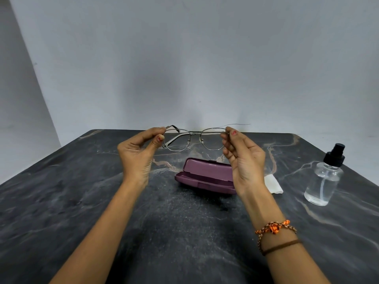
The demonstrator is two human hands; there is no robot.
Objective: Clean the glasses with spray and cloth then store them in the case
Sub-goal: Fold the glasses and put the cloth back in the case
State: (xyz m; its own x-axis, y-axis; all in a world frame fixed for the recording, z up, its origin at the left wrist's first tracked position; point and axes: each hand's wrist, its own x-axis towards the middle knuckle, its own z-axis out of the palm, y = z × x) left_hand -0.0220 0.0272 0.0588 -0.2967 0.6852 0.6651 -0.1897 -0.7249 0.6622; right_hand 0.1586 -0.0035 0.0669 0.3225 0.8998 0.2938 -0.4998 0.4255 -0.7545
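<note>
Both the left hand and right hand pinch the glasses above the open case, so storing them likely remains, with the spray bottle and cloth set aside.

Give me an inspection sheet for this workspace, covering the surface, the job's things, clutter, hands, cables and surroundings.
Surface: dark marbled table, pale veins.
Glasses: held above the table at both ends of the frame, metal-rimmed.
Case: purple, open, nothing seen inside, lying under the glasses.
Cloth: white, folded, lying beside the case, partly hidden by the right wrist.
Spray bottle: clear, black cap, upright at the right.
Clutter: nothing seen.
Left hand: fingers pinch the frame's left end.
Right hand: fingers pinch the right end; bracelets on the wrist.
Cables: nothing seen.
Surroundings: plain grey wall.
</note>
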